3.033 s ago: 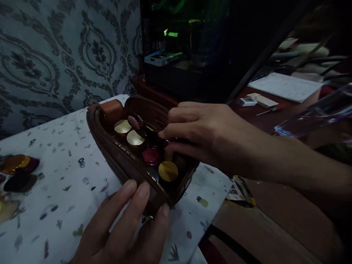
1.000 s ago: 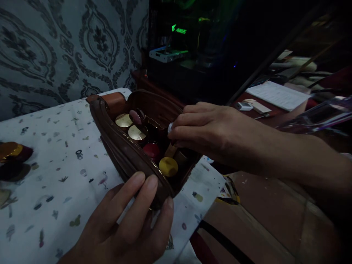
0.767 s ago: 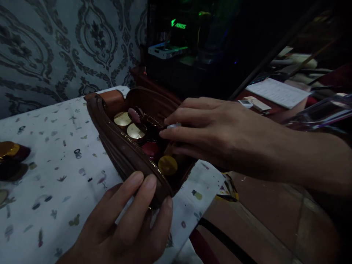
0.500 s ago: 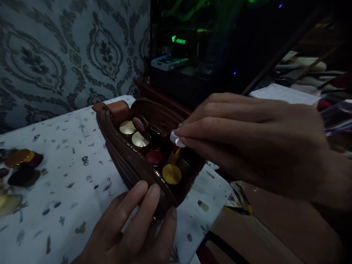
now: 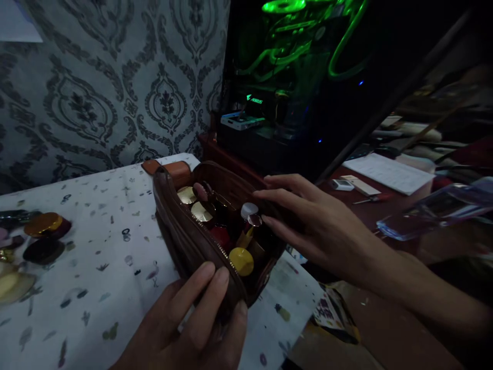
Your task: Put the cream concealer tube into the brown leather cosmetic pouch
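Note:
A brown leather zip pouch (image 5: 185, 234) lies unzipped on the table, tilted across my view. My left hand (image 5: 188, 321) grips its near corner, fingertips pressed on the outer side below the zip. Inside stand several round-topped containers: pale gold caps (image 5: 203, 211), a yellow-gold cap (image 5: 241, 261), a dark red one (image 5: 220, 237) and a small pinkish disc (image 5: 200, 191). A whitish cap (image 5: 249, 210) and a shiny silver top (image 5: 254, 221) stick up near the far right wall. Close beside them, my right hand (image 5: 323, 221) hovers over the rim with fingers apart, holding nothing.
On the patterned tablecloth (image 5: 111, 277) at left sit a gold-topped container (image 5: 46, 224) and a dark cap (image 5: 43, 250). A computer case (image 5: 277, 103) with green lights stands behind. At right are papers (image 5: 391, 172) and a clear bottle (image 5: 427, 213).
My right hand has let go of the small whitish-capped item, now standing in the pouch, and its fingers have spread. My left hand keeps its hold. The view has shifted slightly.

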`<state>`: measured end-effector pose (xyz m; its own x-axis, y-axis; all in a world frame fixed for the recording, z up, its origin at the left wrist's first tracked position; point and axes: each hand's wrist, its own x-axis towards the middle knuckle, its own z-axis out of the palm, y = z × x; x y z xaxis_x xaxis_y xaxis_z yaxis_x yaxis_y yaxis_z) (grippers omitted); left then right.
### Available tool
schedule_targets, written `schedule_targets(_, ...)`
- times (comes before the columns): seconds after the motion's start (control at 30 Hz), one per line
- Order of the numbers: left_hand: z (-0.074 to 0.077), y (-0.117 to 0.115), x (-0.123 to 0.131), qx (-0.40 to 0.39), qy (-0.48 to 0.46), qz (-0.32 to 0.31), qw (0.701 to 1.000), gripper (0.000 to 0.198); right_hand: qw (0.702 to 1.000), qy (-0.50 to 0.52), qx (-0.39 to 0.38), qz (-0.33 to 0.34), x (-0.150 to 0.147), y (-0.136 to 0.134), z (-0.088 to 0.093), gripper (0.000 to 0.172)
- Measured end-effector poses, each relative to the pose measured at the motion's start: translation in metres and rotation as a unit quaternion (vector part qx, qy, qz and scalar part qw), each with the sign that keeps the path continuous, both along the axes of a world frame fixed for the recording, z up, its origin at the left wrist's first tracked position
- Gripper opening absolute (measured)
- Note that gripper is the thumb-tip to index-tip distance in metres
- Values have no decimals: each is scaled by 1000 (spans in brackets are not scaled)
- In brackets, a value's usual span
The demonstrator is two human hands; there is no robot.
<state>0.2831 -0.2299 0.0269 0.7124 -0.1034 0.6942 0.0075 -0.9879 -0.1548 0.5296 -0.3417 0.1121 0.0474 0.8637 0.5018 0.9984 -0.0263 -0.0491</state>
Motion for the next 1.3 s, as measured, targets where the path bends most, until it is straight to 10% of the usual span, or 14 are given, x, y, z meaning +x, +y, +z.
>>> schedule_targets(0.47,2,4,-5,20,25,-15,999,39,998,17,-51,-16,-4,6,-9,18)
schedule_targets(1.3,8,3,1,28,16,-12,999,34,999,13,-33,1,-7,-3,-11,45)
